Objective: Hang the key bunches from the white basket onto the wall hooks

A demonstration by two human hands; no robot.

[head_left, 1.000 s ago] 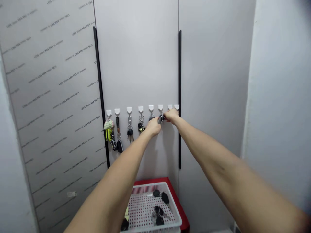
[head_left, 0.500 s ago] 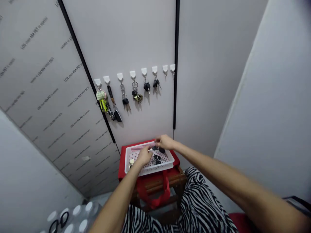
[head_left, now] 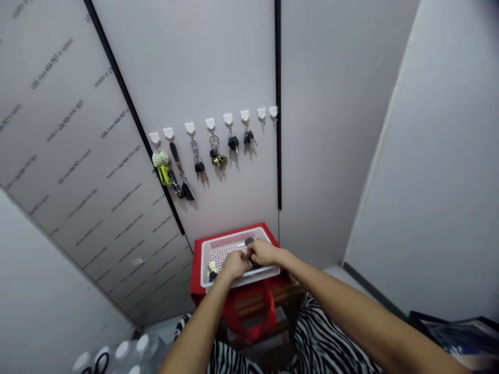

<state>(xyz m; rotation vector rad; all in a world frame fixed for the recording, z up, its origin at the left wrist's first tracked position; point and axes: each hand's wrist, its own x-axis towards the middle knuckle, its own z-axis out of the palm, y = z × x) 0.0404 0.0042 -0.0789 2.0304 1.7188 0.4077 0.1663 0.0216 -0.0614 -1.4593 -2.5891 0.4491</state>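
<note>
Both my hands are down in a white perforated basket (head_left: 218, 248) that stands on a red stool. My left hand (head_left: 235, 264) and my right hand (head_left: 265, 252) meet over a dark bunch of keys (head_left: 254, 266) in the basket, fingers curled together on it. Another dark key (head_left: 248, 241) lies at the basket's back, and a small yellowish fob (head_left: 212, 265) sits at its left. On the wall above is a row of white hooks (head_left: 210, 123). Key bunches (head_left: 214, 156) hang on the left ones; the two rightmost hooks (head_left: 267, 112) look bare.
The red stool (head_left: 198, 254) stands against grey cabinet doors with black strip handles (head_left: 278, 104). Zebra-striped trousers (head_left: 312, 343) cover my legs below. Several white bottle caps (head_left: 117, 353) show at the bottom left. A white wall (head_left: 448, 156) closes in the right side.
My hands left a key bunch hanging on the sixth hook and dropped to the basket. The view tilted down. Now both hands close on keys in the basket.
</note>
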